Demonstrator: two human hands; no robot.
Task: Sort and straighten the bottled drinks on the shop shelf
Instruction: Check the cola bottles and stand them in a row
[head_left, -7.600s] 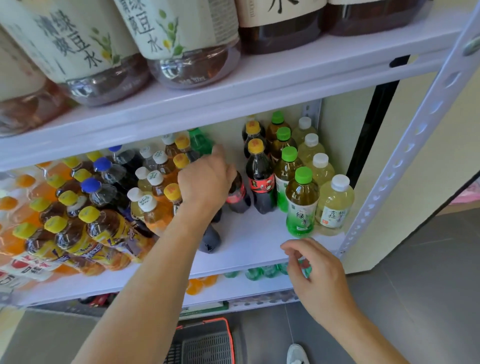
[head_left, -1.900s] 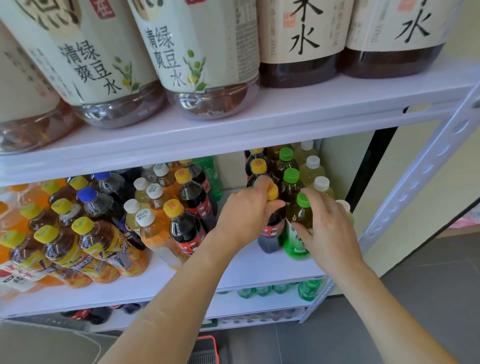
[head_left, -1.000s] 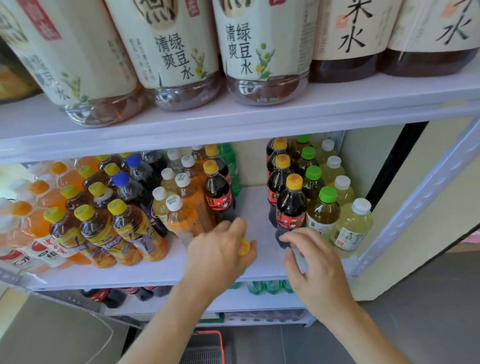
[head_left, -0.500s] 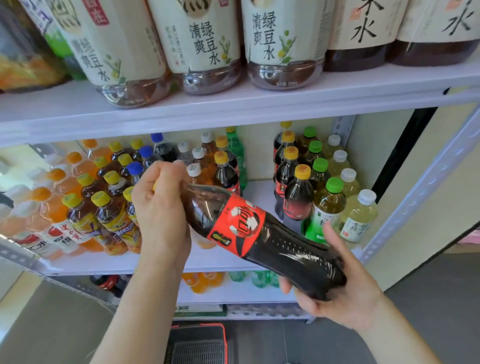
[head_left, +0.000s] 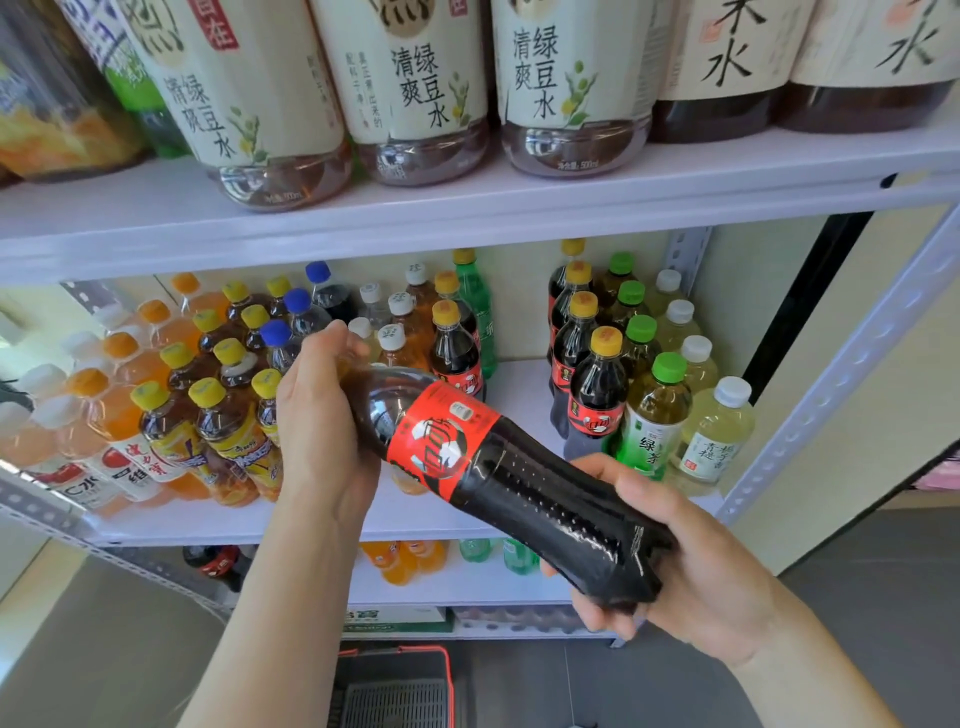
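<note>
Currently, in the head view, a dark cola bottle (head_left: 498, 483) with a red label lies slanted in the air in front of the middle shelf (head_left: 431, 519), neck up to the left, base down to the right; the left hand (head_left: 322, 431) is wrapped round its neck, hiding the cap; the right hand (head_left: 691, 566) cups and clasps the base from below; a row of matching cola bottles (head_left: 597, 400) stands upright behind, beside green-capped tea bottles (head_left: 654, 415); a red-rimmed basket (head_left: 395, 686) sits below.
</note>
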